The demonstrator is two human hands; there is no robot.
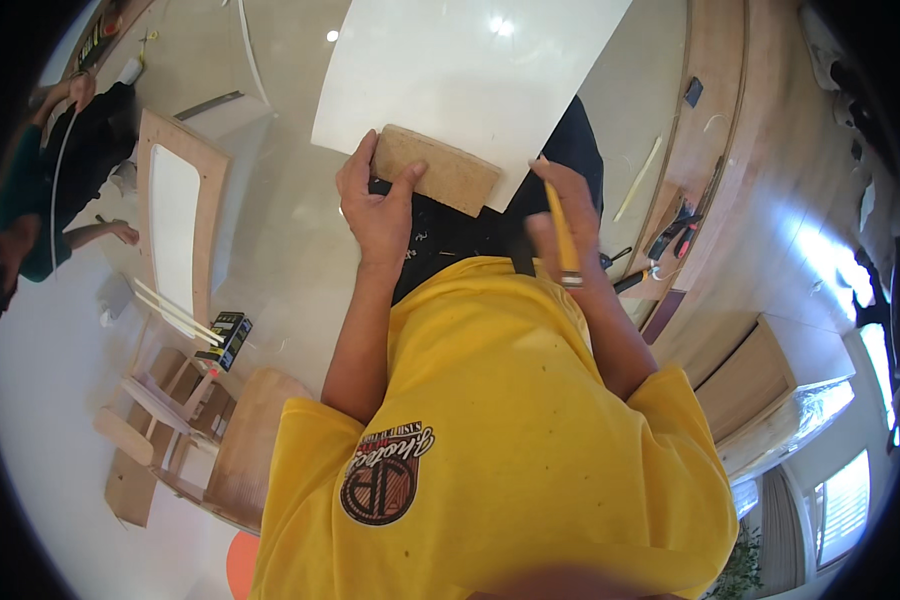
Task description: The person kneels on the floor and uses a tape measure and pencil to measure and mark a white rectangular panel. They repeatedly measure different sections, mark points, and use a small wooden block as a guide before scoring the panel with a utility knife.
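Observation:
A large white sheet (460,80) lies before me, its near edge over my dark-trousered lap. On that edge rests a flat brown wooden block (438,172), set at a slant. My left hand (378,205) grips its left end, with the thumb on top and the fingers by the far side. To the right of the block, my right hand (570,205) is closed round a slim yellow tool (563,238) with a metal-coloured end. Motion blur hides its exact kind. This hand is close to the sheet's right corner.
A person (45,190) in dark clothes works at the far left beside a wood-framed panel (150,130). Below stand a wooden chair (255,430) and a dark box (228,335). Hand tools (675,235) lie on a wooden board at right, near a plastic-wrapped cabinet (770,390).

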